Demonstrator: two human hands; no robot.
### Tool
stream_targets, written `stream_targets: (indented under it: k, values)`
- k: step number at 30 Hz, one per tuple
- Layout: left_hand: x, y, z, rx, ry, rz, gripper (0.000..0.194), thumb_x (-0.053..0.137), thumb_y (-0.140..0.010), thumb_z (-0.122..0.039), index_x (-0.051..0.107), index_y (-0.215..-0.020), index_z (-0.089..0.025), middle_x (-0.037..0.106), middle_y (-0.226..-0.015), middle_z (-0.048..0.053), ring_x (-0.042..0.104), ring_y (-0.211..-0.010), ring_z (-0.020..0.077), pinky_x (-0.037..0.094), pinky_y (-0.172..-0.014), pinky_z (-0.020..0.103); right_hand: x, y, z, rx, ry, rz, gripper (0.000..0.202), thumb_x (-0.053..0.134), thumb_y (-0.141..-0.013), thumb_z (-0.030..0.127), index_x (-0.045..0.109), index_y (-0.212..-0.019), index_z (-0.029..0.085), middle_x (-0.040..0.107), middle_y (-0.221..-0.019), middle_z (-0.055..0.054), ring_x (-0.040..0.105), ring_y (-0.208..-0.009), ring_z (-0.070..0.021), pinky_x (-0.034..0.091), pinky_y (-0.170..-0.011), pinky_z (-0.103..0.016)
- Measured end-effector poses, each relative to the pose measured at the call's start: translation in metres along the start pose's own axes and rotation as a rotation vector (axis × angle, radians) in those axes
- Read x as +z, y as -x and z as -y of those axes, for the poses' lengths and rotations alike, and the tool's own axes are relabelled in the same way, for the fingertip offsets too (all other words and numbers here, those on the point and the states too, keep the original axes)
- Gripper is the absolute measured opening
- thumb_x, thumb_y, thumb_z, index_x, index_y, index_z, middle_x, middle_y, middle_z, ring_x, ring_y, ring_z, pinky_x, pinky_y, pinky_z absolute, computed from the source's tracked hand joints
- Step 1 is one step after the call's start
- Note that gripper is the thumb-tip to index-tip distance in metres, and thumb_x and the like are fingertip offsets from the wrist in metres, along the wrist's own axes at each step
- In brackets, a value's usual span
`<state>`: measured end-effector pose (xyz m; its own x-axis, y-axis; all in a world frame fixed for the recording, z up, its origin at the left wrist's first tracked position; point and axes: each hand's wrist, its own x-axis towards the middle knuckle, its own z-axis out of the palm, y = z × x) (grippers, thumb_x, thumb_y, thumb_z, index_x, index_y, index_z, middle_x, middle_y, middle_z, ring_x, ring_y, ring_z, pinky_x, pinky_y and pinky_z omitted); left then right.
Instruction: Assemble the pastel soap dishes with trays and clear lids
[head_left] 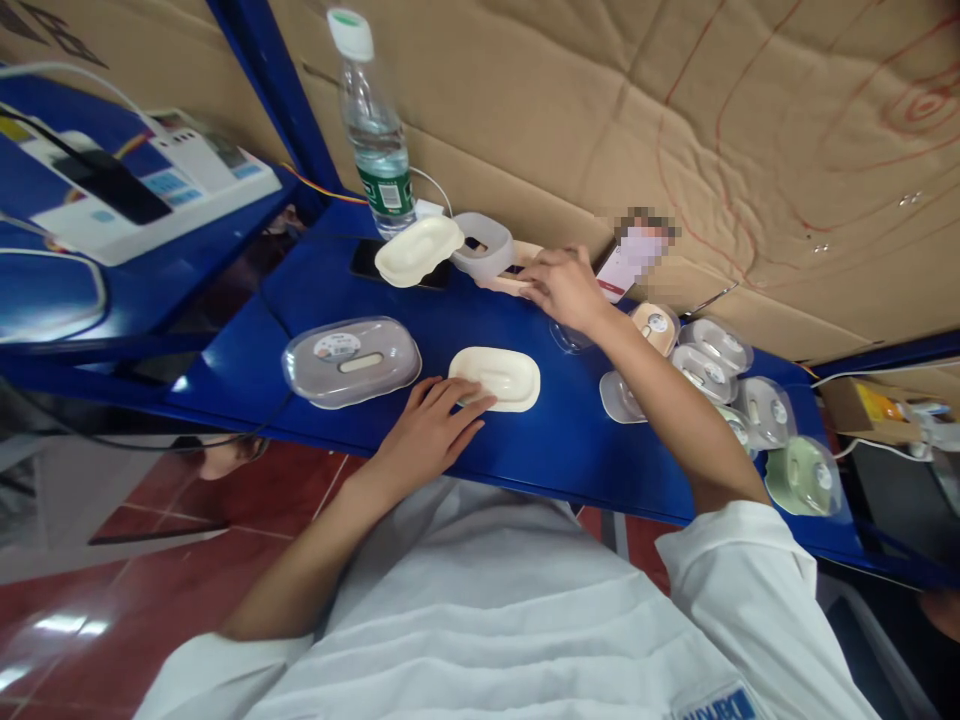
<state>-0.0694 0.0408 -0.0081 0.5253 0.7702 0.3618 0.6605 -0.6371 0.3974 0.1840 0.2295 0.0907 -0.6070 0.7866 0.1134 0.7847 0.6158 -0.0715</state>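
My left hand [439, 425] lies with its fingers stretched out at the near left edge of a cream oval plastic dish [517, 375], fingertips resting on it. My right hand [564, 285] reaches to the back of the blue table, its fingers closed on the edge of a peach plastic piece [499, 286]. A grey oval plastic frame [486, 260] with an opening partly covers the peach piece. Beside the frame, a second cream dish [420, 250] rests tilted over a dark phone [365, 260]. A grey oval box with a clear cover [352, 362] sits left of my left hand.
A water bottle [379, 150] stands at the back left. Several clear-covered boxes, among them a green one [802, 475], crowd the right end of the blue table [420, 315]. A lit phone [634, 262] leans against the cardboard [525, 110]. A power strip [225, 185] lies far left.
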Motion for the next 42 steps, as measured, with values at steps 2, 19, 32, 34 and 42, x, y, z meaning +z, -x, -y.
stream_targets:
  k: [2,19,32,34,42]
  values:
    - [0.0,0.002,0.002,0.037,0.039,0.0,0.03,0.055,-0.111,-0.023,0.076,-0.132,-0.025,0.074,-0.131,0.012,0.07,-0.12,0.0294,0.056,-0.11,0.054,-0.009,0.023,0.008,-0.027,-0.049,-0.053,0.029,0.058,-0.109,0.028,0.08,-0.126,0.021,0.078,-0.125,-0.012,0.067,-0.119,-0.0339,0.037,-0.112,-0.056]
    - [-0.001,0.011,-0.004,0.165,0.02,-0.01,0.04,0.066,-0.107,-0.03,0.067,-0.147,-0.026,0.056,-0.164,0.013,0.042,-0.161,0.0361,0.053,-0.124,0.056,0.051,0.209,0.112,-0.076,-0.4,-0.13,0.026,0.058,-0.113,0.029,0.074,-0.134,0.028,0.064,-0.161,-0.005,0.04,-0.166,-0.0258,0.03,-0.138,-0.061]
    - [0.009,0.002,-0.028,0.023,-0.044,-0.008,0.041,0.067,-0.107,-0.043,0.07,-0.144,-0.026,0.062,-0.159,0.012,0.05,-0.155,0.0367,0.051,-0.124,0.057,0.073,0.221,0.089,0.231,-0.461,-0.237,0.046,0.062,-0.111,0.033,0.057,-0.156,0.027,0.041,-0.177,-0.016,0.034,-0.168,-0.0322,0.035,-0.135,-0.064]
    - [0.012,0.005,-0.032,0.007,-0.071,-0.01,0.044,0.071,-0.104,-0.046,0.07,-0.144,-0.028,0.063,-0.158,0.012,0.052,-0.153,0.0377,0.053,-0.122,0.057,0.076,0.222,0.091,0.235,-0.426,-0.257,0.046,0.064,-0.11,0.034,0.058,-0.155,0.028,0.043,-0.176,-0.017,0.041,-0.164,-0.0326,0.04,-0.133,-0.063]
    - [0.013,0.015,-0.031,0.067,-0.124,-0.134,0.029,0.069,-0.105,-0.031,0.075,-0.133,-0.03,0.069,-0.152,0.01,0.061,-0.145,0.0371,0.058,-0.112,0.055,0.067,0.229,0.104,0.143,-0.19,-0.305,0.046,0.061,-0.109,0.022,0.064,-0.154,0.028,0.048,-0.172,-0.017,0.051,-0.158,-0.0341,0.055,-0.124,-0.056]
